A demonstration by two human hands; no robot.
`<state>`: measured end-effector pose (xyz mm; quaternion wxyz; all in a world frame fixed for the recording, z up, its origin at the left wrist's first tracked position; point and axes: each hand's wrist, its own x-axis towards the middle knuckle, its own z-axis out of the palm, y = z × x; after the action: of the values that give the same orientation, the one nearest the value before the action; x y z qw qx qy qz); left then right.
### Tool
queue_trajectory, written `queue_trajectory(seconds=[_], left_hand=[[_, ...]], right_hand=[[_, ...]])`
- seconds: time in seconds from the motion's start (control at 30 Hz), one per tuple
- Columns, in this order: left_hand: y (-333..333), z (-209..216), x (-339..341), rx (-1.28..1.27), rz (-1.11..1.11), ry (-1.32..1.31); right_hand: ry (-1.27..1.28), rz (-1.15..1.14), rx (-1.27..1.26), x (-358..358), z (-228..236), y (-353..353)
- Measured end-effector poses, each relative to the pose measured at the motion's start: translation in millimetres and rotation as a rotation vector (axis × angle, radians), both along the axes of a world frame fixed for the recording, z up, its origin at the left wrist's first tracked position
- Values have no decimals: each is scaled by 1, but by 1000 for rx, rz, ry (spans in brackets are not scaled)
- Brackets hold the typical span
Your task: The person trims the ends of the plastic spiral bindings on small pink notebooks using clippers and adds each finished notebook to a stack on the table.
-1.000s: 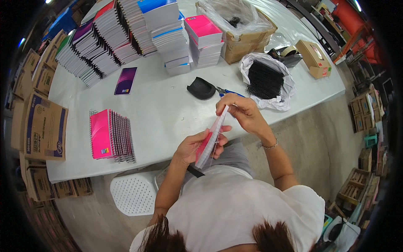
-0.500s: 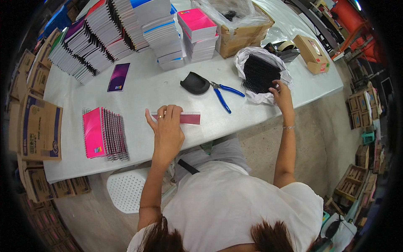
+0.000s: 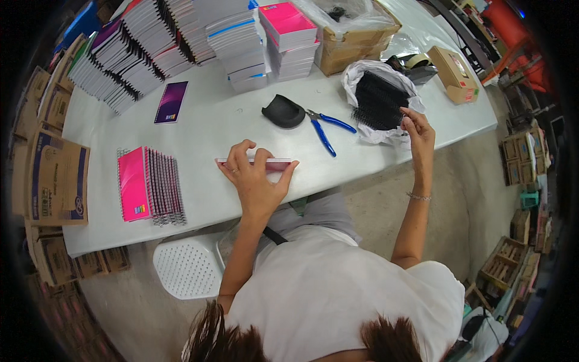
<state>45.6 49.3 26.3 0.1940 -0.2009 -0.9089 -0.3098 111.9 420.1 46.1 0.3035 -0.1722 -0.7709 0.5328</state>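
My left hand spans a small notebook block, thumb at one end and fingers over its top; the block stands on edge, its reddish side toward me. At the bunch of black spiral binding coils, my right hand has thumb and fingertips pinched together by the near right edge. Whether a coil is between them is too small to make out. The coils lie in a crumpled white plastic bag. Between the hands rest blue-handled cutting pliers and a curved black holder.
Pink spiral notebooks stand in a row at the left, near a purple cover. Tall notebook stacks line the back, beside an open cardboard box. A tape dispenser and a brown carton sit far right.
My left hand has shifted right and spread along the block, which now stands more upright on edge. My right hand stays by the coils, its fingers drawn closer together at their edge.
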Motion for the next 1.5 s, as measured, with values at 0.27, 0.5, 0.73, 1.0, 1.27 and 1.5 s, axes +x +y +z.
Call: queue_trajectory(seconds=[0.27,0.5,0.73,1.0,1.27,1.5], left_hand=[[1,-1,-4,-16,2,59],[1,-3,-4,2,37,65],[0,-7,-4,13,51,77],[-8,-4,-6,-32,-18,12],[-11,1,-5,-35,-47,-30],[-10,2,-6,-20,-46,-39]], right_hand=[[273,316,-278,-25,32,-97],[-33,687,-446,-40,20,-147],[-339,733,-228,-39,7,-173],[-185,610,-17,-38,8,-178],[-123,682,59,-38,11,-185],[-62,659,57,-35,7,-188]])
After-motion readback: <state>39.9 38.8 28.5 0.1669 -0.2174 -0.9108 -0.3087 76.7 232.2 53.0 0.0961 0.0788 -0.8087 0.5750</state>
